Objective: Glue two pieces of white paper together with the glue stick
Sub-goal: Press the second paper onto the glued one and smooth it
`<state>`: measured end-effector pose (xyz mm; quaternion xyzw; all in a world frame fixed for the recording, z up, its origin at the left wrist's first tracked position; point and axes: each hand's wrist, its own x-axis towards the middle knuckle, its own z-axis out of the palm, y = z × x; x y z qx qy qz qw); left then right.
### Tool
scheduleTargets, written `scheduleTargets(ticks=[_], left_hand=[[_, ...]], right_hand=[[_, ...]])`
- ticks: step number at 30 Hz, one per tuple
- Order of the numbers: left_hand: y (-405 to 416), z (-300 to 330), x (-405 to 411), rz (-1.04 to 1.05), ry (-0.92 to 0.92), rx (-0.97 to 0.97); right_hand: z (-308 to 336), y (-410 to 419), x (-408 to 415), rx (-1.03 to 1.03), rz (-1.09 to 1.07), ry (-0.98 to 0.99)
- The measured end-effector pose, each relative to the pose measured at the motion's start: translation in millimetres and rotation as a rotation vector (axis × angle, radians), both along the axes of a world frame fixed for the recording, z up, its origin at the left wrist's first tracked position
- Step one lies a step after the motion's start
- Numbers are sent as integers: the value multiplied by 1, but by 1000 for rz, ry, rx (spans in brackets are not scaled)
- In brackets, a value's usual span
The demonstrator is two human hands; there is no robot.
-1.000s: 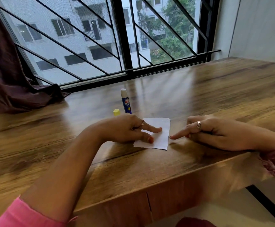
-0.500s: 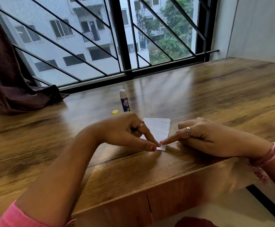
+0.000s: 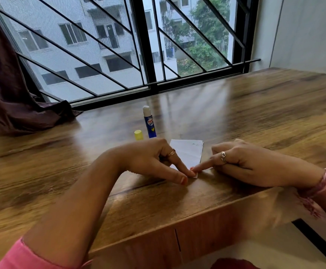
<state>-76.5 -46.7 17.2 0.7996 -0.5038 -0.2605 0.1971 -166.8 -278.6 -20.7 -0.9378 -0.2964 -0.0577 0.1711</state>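
Wooden table carries one small stack of white paper, its far edges slightly offset so more than one sheet shows, though the exact count cannot be told. Two hands work at its near corner. One left hand presses an extended forefinger onto the paper, thumb laid on the wood alongside and the remaining fingers folded under; it wears one ring. One right hand does likewise, its forefinger tip meeting the left one on the near corner, other fingers curled in, one ring showing. One blue glue stick stands uncapped just behind the paper, one yellow cap beside it.
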Motion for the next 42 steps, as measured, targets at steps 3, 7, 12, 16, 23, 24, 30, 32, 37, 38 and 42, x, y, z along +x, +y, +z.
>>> scheduleTargets(ticks=[3, 7, 12, 16, 23, 24, 30, 32, 37, 38, 42], left_hand=[[0, 0, 0, 5, 2, 5], [0, 0, 0, 13, -4, 23], [-1, 1, 0, 15, 0, 38], [0, 2, -1, 12, 1, 39], [-1, 0, -1, 10, 6, 21], [-1, 0, -1, 10, 5, 19], [1, 1, 3, 12, -8, 27], [4, 2, 4, 27, -15, 15], [10, 5, 7, 75, -38, -4], [11, 6, 8, 83, -51, -6], [18, 10, 11, 98, -85, 2]], right_hand=[[-1, -1, 2, -8, -53, 18], [-1, -5, 8, -47, -141, -1], [2, -12, 21, -79, -227, -36], [4, -13, 30, -61, -269, -29], [6, -12, 32, 0, -308, 8], [6, -12, 32, 6, -312, 7], [5, -12, 29, 43, -317, -25], [3, -12, 28, 72, -326, -43], [-1, -13, 16, 148, -346, -71], [-1, -14, 13, 163, -340, -71], [-5, -21, 4, 231, -303, -64]])
